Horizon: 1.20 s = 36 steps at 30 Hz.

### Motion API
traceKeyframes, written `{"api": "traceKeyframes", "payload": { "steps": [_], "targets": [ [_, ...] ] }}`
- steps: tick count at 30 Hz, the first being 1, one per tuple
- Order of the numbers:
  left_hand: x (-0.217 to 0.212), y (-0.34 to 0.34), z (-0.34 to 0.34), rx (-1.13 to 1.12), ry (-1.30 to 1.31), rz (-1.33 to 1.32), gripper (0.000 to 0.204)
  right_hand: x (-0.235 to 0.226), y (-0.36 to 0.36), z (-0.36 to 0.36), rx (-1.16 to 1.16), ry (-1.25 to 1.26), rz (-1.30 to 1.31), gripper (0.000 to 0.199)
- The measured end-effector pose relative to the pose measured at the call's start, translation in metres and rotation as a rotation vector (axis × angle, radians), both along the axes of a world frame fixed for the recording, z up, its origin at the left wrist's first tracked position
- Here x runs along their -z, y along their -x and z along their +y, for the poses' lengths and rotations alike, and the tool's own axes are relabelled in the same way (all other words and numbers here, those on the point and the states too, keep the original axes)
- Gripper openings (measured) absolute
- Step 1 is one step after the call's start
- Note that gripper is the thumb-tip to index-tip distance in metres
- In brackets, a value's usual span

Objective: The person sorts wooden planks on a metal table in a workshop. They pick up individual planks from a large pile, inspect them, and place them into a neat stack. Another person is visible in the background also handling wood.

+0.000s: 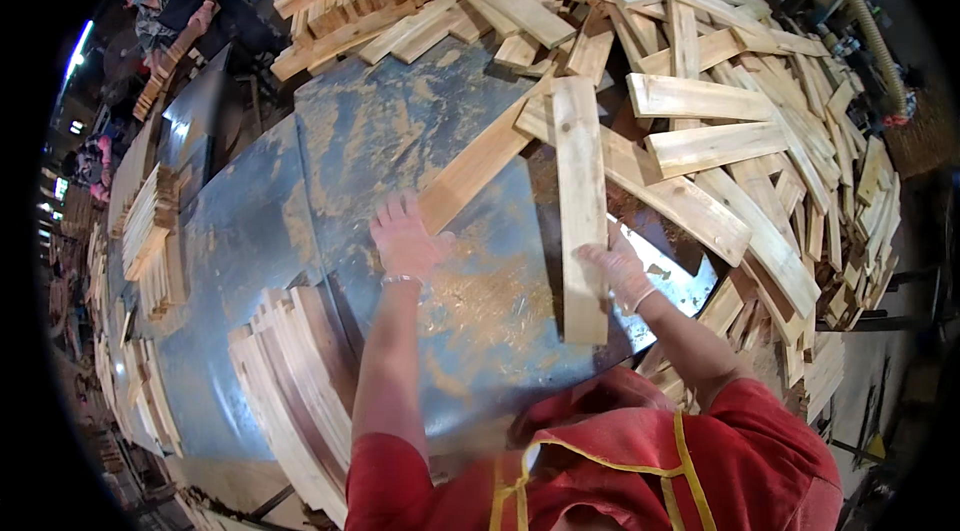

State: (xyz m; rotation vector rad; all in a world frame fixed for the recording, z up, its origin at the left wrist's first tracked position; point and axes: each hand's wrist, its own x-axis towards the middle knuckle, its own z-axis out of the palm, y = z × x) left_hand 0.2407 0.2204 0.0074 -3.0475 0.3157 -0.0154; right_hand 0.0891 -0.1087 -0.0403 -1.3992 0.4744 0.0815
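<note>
My left hand (405,239) rests flat, fingers spread, on the dusty metal table (250,231), touching the near end of a long pale wooden slat (480,163) that lies diagonally. My right hand (620,271) grips the right edge of another wooden slat (580,201) lying lengthwise toward me, its near end close to the table's front edge. Both forearms come in from below, in red sleeves.
A big loose heap of wooden slats (740,101) covers the far and right side. Neat slat stacks (290,381) stand at my lower left, more slat stacks (150,231) along the left. Another person (180,1) sits at the far left. A ribbed hose (860,11) runs at upper right.
</note>
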Motion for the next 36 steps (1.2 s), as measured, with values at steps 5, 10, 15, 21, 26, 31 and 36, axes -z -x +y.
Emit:
{"api": "traceKeyframes", "payload": {
  "steps": [5, 10, 15, 21, 26, 31, 36],
  "targets": [
    [0.031, -0.005, 0.024, -0.011, 0.333, 0.385, 0.094, -0.045, 0.032, 0.039, 0.008, 0.065, 0.096, 0.072],
    [0.076, 0.174, 0.115, -0.661, 2.035, 0.891, 0.053, -0.017, 0.081, 0.091, 0.101, -0.093, 0.034, 0.069],
    [0.028, 0.316, 0.144, -0.737, 1.915, 0.75, 0.049, -0.017, 0.105, 0.203, -0.29, 0.211, 0.202, 0.061],
    [-0.005, 0.384, 0.2, -0.295, 0.375, 0.019, 0.075, -0.055, 0.128, 0.368, -0.862, 0.399, 0.163, 0.071],
    [-0.003, 0.377, 0.212, -0.249, 0.102, 0.032, 0.085, 0.024, 0.08, 0.382, -1.227, 0.09, -0.251, 0.078],
    [-0.026, 0.382, 0.205, -0.469, 0.171, 0.182, 0.085, -0.031, -0.01, 0.148, -0.669, 0.987, -0.16, 0.071],
    [-0.005, 0.35, 0.162, -0.481, -0.06, 0.168, 0.09, -0.021, -0.021, -0.076, -0.37, 1.752, 0.038, 0.066]
  ]
}}
